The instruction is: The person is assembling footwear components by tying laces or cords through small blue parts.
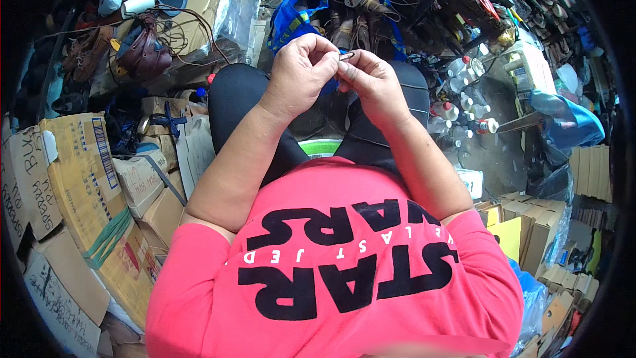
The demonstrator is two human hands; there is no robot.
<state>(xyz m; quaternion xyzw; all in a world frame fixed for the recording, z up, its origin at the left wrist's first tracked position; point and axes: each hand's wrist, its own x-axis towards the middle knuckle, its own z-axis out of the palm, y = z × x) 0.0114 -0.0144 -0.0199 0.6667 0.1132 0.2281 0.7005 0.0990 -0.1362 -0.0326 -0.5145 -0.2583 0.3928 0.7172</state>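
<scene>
Small piece [346,56] held up between both hands, above the gap between the knees. Right hand [372,83]: thumb and forefinger pinching it. Left hand [299,74]: fingers curled in beside it; grip cannot be told. Blue bag [291,16] far; bottles [458,111] right; boxes [76,166] left.

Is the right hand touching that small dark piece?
Touching. The head view shows the right hand with its thumb and forefinger closed on the small dark piece.
</scene>
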